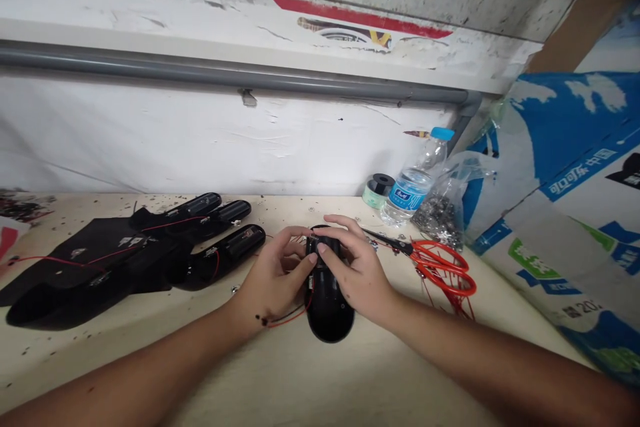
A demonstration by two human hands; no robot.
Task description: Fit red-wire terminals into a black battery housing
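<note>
So, my left hand (273, 273) and right hand (357, 273) are both wrapped around the far end of a black rounded casing (327, 310), my fingers (327, 248) narrow and gripping it. It lies near the middle of the bench (280, 373), with thin red and black wires (287, 320) running out beside my left wrist. Toward the left edge lies a black glove-like assembly (100, 270) threaded with red wire. Just past my right hand sit red-handled scissors (443, 270). Along the back edge stand a water bottle (413, 180), a clear bag of metal bits (440, 217), and a small spool (377, 190).
</note>
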